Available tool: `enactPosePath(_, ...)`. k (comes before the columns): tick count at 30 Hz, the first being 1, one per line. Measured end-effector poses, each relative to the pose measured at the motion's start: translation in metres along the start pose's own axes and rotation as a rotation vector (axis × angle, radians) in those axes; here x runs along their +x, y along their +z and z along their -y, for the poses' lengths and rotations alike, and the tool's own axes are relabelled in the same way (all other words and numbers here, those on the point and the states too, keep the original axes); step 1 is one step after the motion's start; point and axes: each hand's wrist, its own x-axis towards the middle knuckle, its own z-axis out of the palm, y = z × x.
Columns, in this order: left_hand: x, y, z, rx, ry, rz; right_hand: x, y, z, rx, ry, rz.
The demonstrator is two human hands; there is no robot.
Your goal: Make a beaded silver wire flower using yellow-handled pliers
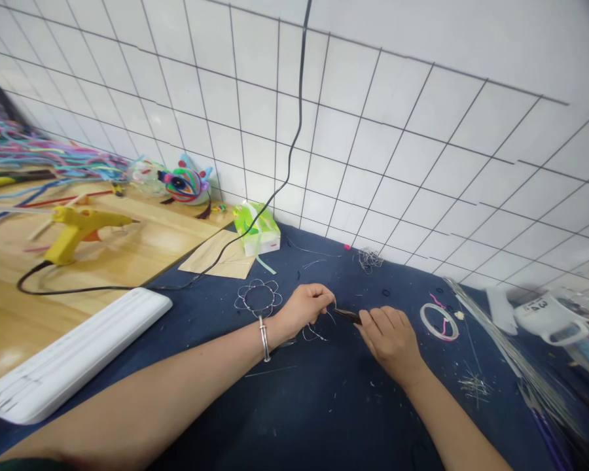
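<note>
My left hand pinches a thin bent wire, with loops of it hanging below the fingers. A silver bangle circles that wrist. From the right, my right hand is closed around pliers, whose narrow jaws point at the wire by the left fingertips. Whether the jaws grip the wire is too small to tell. Just left of my left hand, a flower-shaped wire frame lies flat on the dark blue cloth.
A yellow glue gun rests on the wooden table at left, its cord near a white lamp-like bar. Behind stand a tissue pack and a colourful figure. Rightward lie a tape ring, long wires and a white mug.
</note>
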Motion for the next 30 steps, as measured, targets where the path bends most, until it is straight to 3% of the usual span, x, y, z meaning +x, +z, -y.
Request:
enactPosePath(12, -0.0028, 0.0002, -0.0015, -0.005, 0.033, 0.032, 0.0008, 0.0006, 0.0007, 0.017, -0.002, 0.044)
enactPosePath(20, -0.0009, -0.0011, -0.0021, -0.117, -0.014, 0.025, -0.0012, -0.0005, -0.0022, -0.006, 0.004, -0.047)
enactPosePath(30, -0.0004, -0.0020, -0.0024, -0.157, -0.035, 0.039, -0.0012, 0.0013, -0.0027, -0.044, 0.002, -0.042)
